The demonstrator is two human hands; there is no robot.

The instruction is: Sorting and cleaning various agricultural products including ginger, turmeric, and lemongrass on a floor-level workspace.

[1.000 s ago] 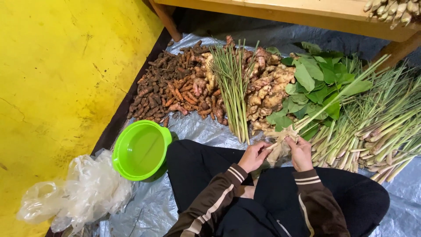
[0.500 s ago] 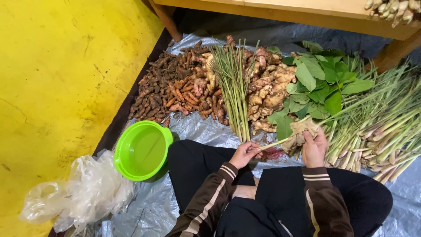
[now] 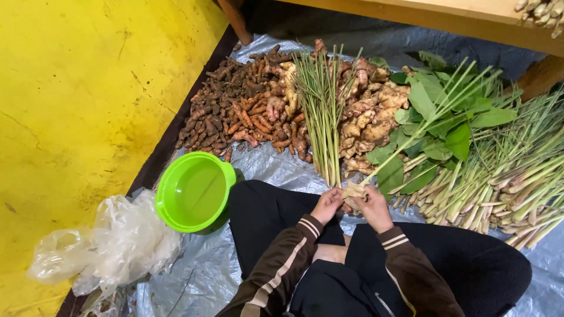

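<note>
Below, hands: a seated person's left hand (image 3: 326, 205) and right hand (image 3: 373, 206) meet over the lap, both sets of fingers curled tight around the pale root end of a lemongrass stalk (image 3: 423, 132).
Stalk: it slants up and to the right from the hands, across the green leaves (image 3: 452, 111).
Ahead: a heap of dark turmeric roots (image 3: 235, 111), an upright-lying bundle of thin green stems (image 3: 320, 111) and a mound of pale ginger (image 3: 370, 111) lie side by side on a grey plastic sheet (image 3: 270, 164).
Right: a thick pile of lemongrass (image 3: 505, 182) lies near the right knee.
Left: a bright green bowl (image 3: 194, 191) touches the left knee; crumpled clear bags (image 3: 108, 243) lie just beside it on the yellow floor (image 3: 76, 100).
Top edge: a wooden table (image 3: 446, 14).
</note>
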